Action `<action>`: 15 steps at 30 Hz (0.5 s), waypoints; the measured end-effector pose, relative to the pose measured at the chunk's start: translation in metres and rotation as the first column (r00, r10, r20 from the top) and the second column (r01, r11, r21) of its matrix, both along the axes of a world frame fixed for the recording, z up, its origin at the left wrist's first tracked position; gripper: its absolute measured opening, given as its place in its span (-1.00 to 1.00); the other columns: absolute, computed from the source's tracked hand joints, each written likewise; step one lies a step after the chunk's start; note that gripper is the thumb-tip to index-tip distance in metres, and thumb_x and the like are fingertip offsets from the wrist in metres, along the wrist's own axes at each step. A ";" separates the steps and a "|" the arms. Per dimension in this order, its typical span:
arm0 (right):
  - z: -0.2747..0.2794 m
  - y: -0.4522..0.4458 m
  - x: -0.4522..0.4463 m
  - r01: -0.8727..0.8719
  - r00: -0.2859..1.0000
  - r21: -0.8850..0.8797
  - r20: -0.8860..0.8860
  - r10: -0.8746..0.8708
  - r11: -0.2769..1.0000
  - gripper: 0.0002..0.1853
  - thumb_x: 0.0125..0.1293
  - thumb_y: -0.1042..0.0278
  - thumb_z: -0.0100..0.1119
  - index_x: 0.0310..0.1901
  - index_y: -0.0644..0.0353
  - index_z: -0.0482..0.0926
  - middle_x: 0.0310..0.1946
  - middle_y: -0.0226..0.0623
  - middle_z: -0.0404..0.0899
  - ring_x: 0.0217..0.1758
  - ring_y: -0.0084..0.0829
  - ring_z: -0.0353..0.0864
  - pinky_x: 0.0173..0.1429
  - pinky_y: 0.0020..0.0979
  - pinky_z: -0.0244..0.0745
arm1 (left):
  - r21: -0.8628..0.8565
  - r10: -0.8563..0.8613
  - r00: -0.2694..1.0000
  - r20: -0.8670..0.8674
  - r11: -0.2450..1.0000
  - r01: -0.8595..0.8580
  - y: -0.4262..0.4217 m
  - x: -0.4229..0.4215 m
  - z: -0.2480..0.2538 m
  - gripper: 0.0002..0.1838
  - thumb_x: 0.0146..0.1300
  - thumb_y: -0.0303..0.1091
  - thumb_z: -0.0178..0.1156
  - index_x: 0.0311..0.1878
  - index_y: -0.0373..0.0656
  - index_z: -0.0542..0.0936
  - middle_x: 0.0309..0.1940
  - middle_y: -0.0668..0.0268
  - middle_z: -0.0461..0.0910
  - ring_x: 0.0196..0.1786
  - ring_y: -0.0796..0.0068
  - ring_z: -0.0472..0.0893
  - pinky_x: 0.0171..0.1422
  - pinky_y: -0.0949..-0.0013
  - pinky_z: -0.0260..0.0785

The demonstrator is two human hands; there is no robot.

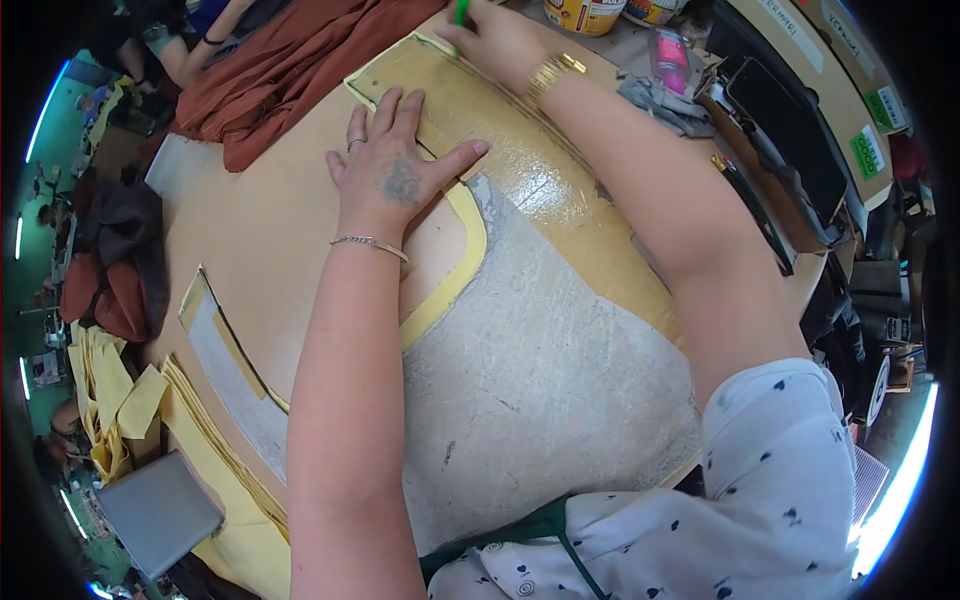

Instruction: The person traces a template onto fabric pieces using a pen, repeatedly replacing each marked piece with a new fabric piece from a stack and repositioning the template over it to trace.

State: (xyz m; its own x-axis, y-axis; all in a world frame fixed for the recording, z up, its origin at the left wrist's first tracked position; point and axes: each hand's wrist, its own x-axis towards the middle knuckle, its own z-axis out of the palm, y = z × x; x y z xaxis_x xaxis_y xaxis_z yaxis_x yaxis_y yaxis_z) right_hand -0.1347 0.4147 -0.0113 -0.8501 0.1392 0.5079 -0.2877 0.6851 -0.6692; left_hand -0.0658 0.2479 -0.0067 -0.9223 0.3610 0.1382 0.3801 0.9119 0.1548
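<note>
My left hand (395, 170) lies flat with fingers spread on the upper left edge of a large pattern template (540, 390), grey below and covered with shiny tan tape above. A strip of yellow fabric (465, 240) shows along the template's curved edge. At the far end of the template, my right hand (495, 45) is closed around a slim green object (461, 12); the frame's top edge cuts it off, so its kind is unclear. A smaller curved template (235, 365) with grey and tan patches lies left of my left forearm.
Rust-brown fabric (290, 75) is heaped at the back left. Folded yellow fabric (215, 430) and a grey square plate (160, 512) are at the lower left. A pink bottle (670, 62), tubs (585, 14), a phone (785, 130) and boxes crowd the right. Another person's arm (205, 50) is at the upper left.
</note>
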 end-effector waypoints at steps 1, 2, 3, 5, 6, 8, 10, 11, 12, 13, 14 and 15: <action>-0.001 -0.006 -0.017 0.026 0.998 0.029 -0.057 -0.025 0.999 -0.81 0.10 0.33 0.10 -0.34 0.25 0.38 -0.49 -0.01 0.47 -0.42 -0.07 0.47 -0.31 -0.27 0.36 | 0.003 -0.003 1.000 0.001 1.000 0.003 0.001 0.000 0.000 -0.06 -0.25 0.41 0.05 0.21 0.06 0.21 0.28 0.37 0.06 0.32 0.22 -0.01 0.21 -0.16 -0.15; -0.001 -0.008 -0.026 0.056 0.992 0.059 -0.114 -0.049 0.997 -0.81 0.09 0.34 0.10 -0.32 0.25 0.38 -0.48 0.00 0.47 -0.41 -0.05 0.47 -0.32 -0.25 0.35 | -0.002 -0.001 1.000 -0.012 1.000 0.001 0.001 0.000 -0.001 -0.06 -0.24 0.41 0.05 0.21 0.06 0.21 0.27 0.37 0.06 0.32 0.23 -0.01 0.21 -0.16 -0.15; 0.006 -0.006 -0.017 0.063 0.998 0.082 -0.024 -0.061 0.995 -0.80 0.09 0.34 0.11 -0.31 0.24 0.38 -0.46 0.01 0.47 -0.40 -0.06 0.47 -0.31 -0.25 0.35 | -0.004 -0.001 1.000 -0.023 1.000 0.001 0.001 -0.001 -0.002 -0.06 -0.24 0.41 0.04 0.21 0.06 0.21 0.27 0.37 0.07 0.32 0.23 -0.01 0.21 -0.16 -0.14; 0.024 -0.005 0.022 0.075 0.982 0.139 0.160 -0.097 0.987 -0.79 0.09 0.32 0.12 -0.29 0.23 0.39 -0.44 0.02 0.47 -0.38 -0.08 0.48 -0.29 -0.25 0.36 | 0.004 -0.008 1.000 -0.024 1.000 0.008 0.001 0.000 -0.003 -0.07 -0.24 0.40 0.05 0.21 0.05 0.21 0.27 0.37 0.07 0.33 0.24 -0.02 0.22 -0.16 -0.16; 0.015 0.006 0.045 0.028 0.985 0.224 0.159 -0.065 0.974 -0.73 0.15 0.18 0.06 -0.36 0.26 0.43 -0.53 -0.20 0.49 -0.50 -0.36 0.47 -0.38 -0.36 0.35 | 0.013 -0.009 1.000 -0.019 1.000 0.010 0.000 -0.001 -0.003 -0.07 -0.23 0.40 0.06 0.21 0.04 0.22 0.27 0.37 0.07 0.33 0.23 -0.03 0.24 -0.16 -0.18; 0.034 0.022 0.139 -0.028 0.931 0.197 0.363 -0.046 0.980 -0.75 0.16 0.23 0.06 -0.37 0.29 0.41 -0.55 -0.21 0.48 -0.51 -0.35 0.48 -0.40 -0.38 0.36 | 0.024 -0.006 1.000 -0.008 1.000 0.007 0.000 0.000 -0.004 -0.09 -0.22 0.38 0.06 0.21 0.04 0.22 0.27 0.38 0.07 0.33 0.24 -0.04 0.25 -0.16 -0.20; 0.026 0.036 0.207 0.013 0.951 0.036 0.307 -0.024 0.999 -0.81 0.13 0.31 0.09 -0.40 0.27 0.39 -0.58 -0.21 0.42 -0.53 -0.34 0.44 -0.41 -0.39 0.34 | 0.015 0.016 1.000 0.013 1.000 -0.017 0.001 0.001 -0.004 -0.09 -0.21 0.38 0.05 0.21 0.05 0.21 0.28 0.39 0.05 0.33 0.23 -0.05 0.25 -0.17 -0.21; 0.023 0.040 0.228 0.040 0.952 -0.044 0.305 -0.024 0.998 -0.80 0.11 0.30 0.10 -0.40 0.25 0.38 -0.58 -0.16 0.41 -0.52 -0.24 0.45 -0.40 -0.32 0.34 | -0.002 0.015 1.000 0.016 1.000 -0.015 0.004 0.002 0.000 -0.09 -0.21 0.38 0.05 0.22 0.06 0.20 0.28 0.39 0.04 0.33 0.23 -0.05 0.25 -0.17 -0.21; 0.019 0.043 0.237 0.042 0.964 -0.057 0.263 -0.026 0.997 -0.80 0.11 0.30 0.10 -0.41 0.24 0.38 -0.57 -0.16 0.42 -0.51 -0.24 0.45 -0.40 -0.33 0.34 | -0.018 0.025 0.999 0.040 1.000 -0.024 0.005 0.003 0.002 -0.09 -0.19 0.37 0.04 0.23 0.07 0.18 0.29 0.41 0.01 0.34 0.22 -0.06 0.25 -0.19 -0.22; 0.016 0.042 0.240 0.038 0.977 -0.070 0.211 -0.022 0.997 -0.81 0.11 0.30 0.11 -0.41 0.24 0.38 -0.55 -0.17 0.42 -0.50 -0.23 0.44 -0.40 -0.34 0.34 | -0.040 0.028 0.998 0.051 0.999 -0.026 0.009 0.004 0.005 -0.11 -0.16 0.36 0.02 0.23 0.07 0.17 0.29 0.40 0.00 0.34 0.22 -0.07 0.25 -0.19 -0.22; 0.016 0.041 0.239 0.023 0.988 -0.081 0.154 -0.010 0.996 -0.81 0.10 0.30 0.11 -0.42 0.24 0.38 -0.54 -0.17 0.42 -0.49 -0.23 0.44 -0.40 -0.35 0.34 | -0.061 0.042 0.997 0.059 0.997 -0.038 0.010 0.005 0.006 -0.14 -0.13 0.34 0.01 0.24 0.08 0.16 0.30 0.39 -0.01 0.34 0.22 -0.08 0.25 -0.20 -0.22; 0.016 0.042 0.238 0.024 0.988 -0.085 0.151 -0.011 0.996 -0.81 0.10 0.30 0.11 -0.42 0.24 0.38 -0.54 -0.17 0.42 -0.47 -0.22 0.44 -0.38 -0.34 0.34 | -0.084 0.064 0.995 0.072 0.995 -0.057 0.010 0.008 0.007 -0.16 -0.10 0.33 -0.01 0.24 0.08 0.15 0.30 0.38 -0.02 0.34 0.22 -0.09 0.25 -0.20 -0.22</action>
State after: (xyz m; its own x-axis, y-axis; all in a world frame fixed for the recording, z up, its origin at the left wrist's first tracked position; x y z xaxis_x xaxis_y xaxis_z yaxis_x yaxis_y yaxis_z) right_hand 0.1037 0.4568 0.0046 -0.9130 0.1923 0.3599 -0.1677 0.6272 -0.7606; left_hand -0.0577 0.2578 0.0002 -0.9494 0.3115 0.0406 0.3141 0.9437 0.1042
